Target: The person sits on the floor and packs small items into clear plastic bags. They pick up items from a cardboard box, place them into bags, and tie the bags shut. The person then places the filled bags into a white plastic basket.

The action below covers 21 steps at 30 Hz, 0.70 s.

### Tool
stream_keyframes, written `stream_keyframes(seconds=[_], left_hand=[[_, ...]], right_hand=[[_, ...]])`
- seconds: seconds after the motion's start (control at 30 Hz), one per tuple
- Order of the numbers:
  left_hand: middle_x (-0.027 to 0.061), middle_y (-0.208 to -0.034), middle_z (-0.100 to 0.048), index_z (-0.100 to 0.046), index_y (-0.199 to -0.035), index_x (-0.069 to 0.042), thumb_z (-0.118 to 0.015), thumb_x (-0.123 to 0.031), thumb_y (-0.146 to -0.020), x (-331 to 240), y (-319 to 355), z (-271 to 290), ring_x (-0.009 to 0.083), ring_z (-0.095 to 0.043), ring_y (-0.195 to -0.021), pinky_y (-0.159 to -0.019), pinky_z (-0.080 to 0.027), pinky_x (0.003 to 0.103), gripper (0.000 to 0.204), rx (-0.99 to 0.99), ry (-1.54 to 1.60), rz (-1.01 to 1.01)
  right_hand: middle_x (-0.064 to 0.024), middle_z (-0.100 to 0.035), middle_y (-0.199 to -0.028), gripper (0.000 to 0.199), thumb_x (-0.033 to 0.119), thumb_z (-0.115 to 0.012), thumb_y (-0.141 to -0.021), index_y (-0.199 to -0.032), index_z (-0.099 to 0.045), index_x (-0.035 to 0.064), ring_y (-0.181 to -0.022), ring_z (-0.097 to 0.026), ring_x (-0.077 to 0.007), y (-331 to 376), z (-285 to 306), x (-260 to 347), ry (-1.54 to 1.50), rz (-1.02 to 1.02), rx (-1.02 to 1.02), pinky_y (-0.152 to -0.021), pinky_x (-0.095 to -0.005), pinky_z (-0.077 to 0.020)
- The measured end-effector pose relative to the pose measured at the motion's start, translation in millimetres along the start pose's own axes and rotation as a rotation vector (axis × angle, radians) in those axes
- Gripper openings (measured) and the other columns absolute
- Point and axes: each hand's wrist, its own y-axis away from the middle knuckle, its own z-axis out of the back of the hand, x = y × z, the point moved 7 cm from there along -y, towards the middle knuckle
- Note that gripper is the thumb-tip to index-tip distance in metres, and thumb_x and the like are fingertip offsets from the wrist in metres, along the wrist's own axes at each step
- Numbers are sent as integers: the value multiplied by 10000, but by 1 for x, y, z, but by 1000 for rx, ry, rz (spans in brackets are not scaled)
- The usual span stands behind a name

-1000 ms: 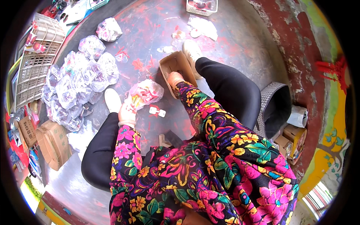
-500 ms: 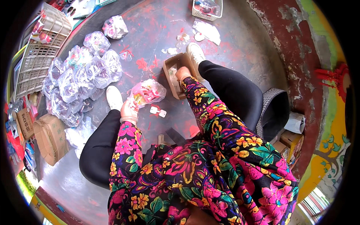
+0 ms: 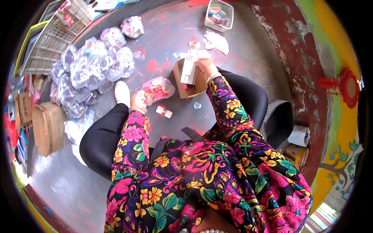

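My left hand is closed on the edge of a clear plastic bag with red and pink things in it. The bag rests low over the floor, left of a small open cardboard box. Above that box my right hand grips a flat white piece, long and upright, like a card or slim packet; its exact kind is unclear. Part of the box's inside is hidden behind it. Two small white tags lie below the bag. A small clear crumpled piece lies in front of the box.
A heap of filled clear bags covers the floor at left, beside a white wire basket and a brown carton. At the far side are a white plastic basket and white plastic scraps. A black woven seat stands right.
My right hand has come up out of the cardboard box with the flat white piece. A small clear piece now shows on the floor. My left hand still holds the bag; the view has shifted slightly.
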Motion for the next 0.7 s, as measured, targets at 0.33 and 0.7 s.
stream_keyframes(seconds=[0.33,0.7], left_hand=[[64,-714,-557,-490,-963,-75,-409,-204,-831,-11,22,-1,166,-546,-590,-506,-441,270,201,-71,-148,-111],[75,-588,-543,-527,-750,-18,-462,-83,-717,-22,34,6,136,-501,-433,-368,-390,217,97,-297,-273,-271]], right_hand=[[-16,-510,-637,31,78,-507,-775,-788,-480,76,-489,-457,-117,80,-203,19,-1110,-959,695,-378,-209,-289],[-99,-534,-668,102,71,-407,-827,-813,-482,4,-531,-547,-191,41,-278,-27,-1074,-1226,192,-409,-264,-457]])
